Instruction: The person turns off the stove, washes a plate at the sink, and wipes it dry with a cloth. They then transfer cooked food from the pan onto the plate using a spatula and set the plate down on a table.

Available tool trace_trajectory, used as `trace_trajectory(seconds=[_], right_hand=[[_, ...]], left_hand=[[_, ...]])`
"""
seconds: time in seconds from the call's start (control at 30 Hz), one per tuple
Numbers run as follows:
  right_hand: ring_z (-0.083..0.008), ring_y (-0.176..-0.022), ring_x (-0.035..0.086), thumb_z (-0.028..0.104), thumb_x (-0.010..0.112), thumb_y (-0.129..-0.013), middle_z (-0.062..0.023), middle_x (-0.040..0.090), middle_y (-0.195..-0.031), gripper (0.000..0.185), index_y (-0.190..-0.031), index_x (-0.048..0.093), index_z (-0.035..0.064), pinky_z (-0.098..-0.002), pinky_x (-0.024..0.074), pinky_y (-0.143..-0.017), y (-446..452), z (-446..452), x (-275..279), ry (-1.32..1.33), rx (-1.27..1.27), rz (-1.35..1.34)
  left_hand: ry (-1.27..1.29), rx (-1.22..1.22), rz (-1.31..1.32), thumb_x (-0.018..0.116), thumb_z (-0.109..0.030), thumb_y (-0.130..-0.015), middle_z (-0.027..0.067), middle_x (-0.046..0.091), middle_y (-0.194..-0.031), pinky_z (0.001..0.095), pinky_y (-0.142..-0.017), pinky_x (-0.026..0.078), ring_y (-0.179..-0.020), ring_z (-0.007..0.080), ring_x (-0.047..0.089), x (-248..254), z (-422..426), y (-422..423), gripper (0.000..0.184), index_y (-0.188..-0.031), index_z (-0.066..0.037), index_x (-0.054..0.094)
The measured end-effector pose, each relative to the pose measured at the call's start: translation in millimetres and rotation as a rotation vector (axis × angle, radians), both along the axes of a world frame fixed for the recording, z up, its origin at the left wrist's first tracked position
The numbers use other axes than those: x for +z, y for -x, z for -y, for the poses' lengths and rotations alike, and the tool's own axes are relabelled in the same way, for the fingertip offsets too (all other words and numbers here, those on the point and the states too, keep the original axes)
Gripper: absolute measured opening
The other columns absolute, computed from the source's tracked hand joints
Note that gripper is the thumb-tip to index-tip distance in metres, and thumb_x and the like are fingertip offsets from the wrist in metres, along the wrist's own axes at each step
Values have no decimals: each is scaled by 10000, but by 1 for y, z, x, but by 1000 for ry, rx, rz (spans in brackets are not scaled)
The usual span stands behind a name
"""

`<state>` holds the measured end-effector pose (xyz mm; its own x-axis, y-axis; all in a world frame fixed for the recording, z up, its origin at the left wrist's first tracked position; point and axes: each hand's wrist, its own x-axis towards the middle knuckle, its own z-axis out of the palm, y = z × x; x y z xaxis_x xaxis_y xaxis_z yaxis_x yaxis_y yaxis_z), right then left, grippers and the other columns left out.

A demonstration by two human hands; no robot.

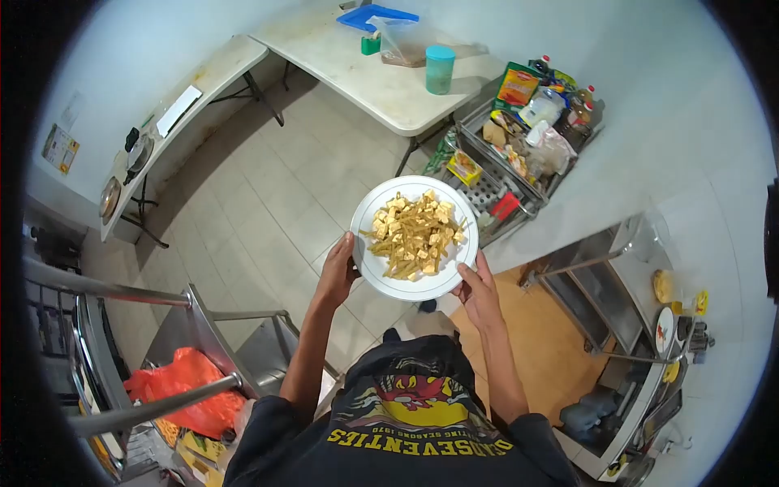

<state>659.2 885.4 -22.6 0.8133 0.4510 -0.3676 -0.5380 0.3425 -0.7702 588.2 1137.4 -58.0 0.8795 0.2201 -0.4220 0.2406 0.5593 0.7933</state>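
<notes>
A white round plate (pixel 367 264) with a thin rim line is held out in front of my body, over the tiled floor. Heaped on it is a dish of cut green beans and pale tofu-like cubes (pixel 415 235). My left hand (pixel 337 269) grips the plate's left edge, its fingers passing underneath out of sight. On the lower right edge, my right hand (pixel 477 292) has its thumb on top of the rim and the other fingers partly hidden below. The plate looks roughly level.
Ahead stands a white table (pixel 349 69) with a teal-lidded container (pixel 439 70) and a blue tray (pixel 377 18). A crate rack (pixel 495 174) of packets and bottles stands to its right. Metal shelving with a red plastic bag (pixel 195 394) is at left; a counter with another plate (pixel 664 331) is at right.
</notes>
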Motion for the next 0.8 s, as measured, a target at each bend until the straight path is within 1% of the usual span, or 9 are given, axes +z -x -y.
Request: trace_trajectory(seconds=[0.07,0.2,0.37,0.47,0.5,0.57,0.6,0.67,0.8], right_hand=[[-126,-900,609,108,495,-926,-62,572,-1120,565,-1429,235,104,-303,534,-757,-29,-17,-18,-31,65,34],[-121,-890,613,109,487,-928,-65,575,-1113,562,-1427,231,103,-289,539,-761,-87,-68,-28,-24,110,24],[-133,-916,609,121,488,-933,-65,555,-1157,556,-1426,232,104,-300,536,-755,-165,-128,-42,16,217,18],[-137,-930,606,122,484,-938,-67,544,-1181,550,-1426,232,105,-314,530,-764,-204,-163,-53,10,294,-15],[-139,-934,604,121,482,-939,-67,540,-1187,548,-1426,231,105,-319,528,-771,-223,-178,-56,-5,321,-8],[-157,-998,586,99,471,-939,-73,519,-1224,540,-1422,230,91,-337,513,-830,-253,-204,-66,-50,354,-19],[-162,-1020,578,94,470,-938,-75,511,-1238,536,-1420,235,85,-340,508,-845,-263,-214,-69,-76,360,-27],[-178,-1090,548,78,469,-934,-82,484,-1283,515,-1405,260,65,-350,493,-881,-289,-245,-75,-125,357,6],[-175,-1084,551,75,485,-927,-81,482,-1288,517,-1399,275,69,-352,496,-881,-335,-300,-96,-99,349,-37]], left_hand=[[-26,32,-30,403,-423,-967,21,606,-1017,284,-753,509,-846,92,592,-10,-22,-22,449,-1219,-64,498],[-42,99,-38,411,-412,-968,5,601,-987,276,-731,511,-845,74,582,-20,-64,-65,418,-1200,-81,518],[-74,194,-82,422,-400,-967,-18,586,-939,255,-714,493,-819,50,558,-31,-114,-116,380,-1172,-99,531],[-86,264,-77,430,-400,-965,-22,583,-944,249,-706,485,-805,43,547,-29,-142,-144,376,-1160,-96,535],[-84,266,-86,431,-400,-965,-23,583,-948,251,-708,487,-812,44,549,-35,-155,-155,378,-1163,-95,534],[-88,261,-104,434,-401,-963,-25,583,-957,256,-713,490,-827,46,553,-50,-180,-175,383,-1168,-93,532],[-76,289,-108,433,-395,-965,-24,585,-973,265,-732,496,-853,53,561,-42,-184,-185,383,-1179,-91,528],[-87,306,-125,434,-388,-965,-19,588,-986,272,-740,501,-871,57,564,-49,-208,-207,383,-1189,-92,524],[-83,292,-131,439,-375,-965,7,591,-1031,290,-761,503,-916,91,568,-70,-264,-253,390,-1215,-86,516]])
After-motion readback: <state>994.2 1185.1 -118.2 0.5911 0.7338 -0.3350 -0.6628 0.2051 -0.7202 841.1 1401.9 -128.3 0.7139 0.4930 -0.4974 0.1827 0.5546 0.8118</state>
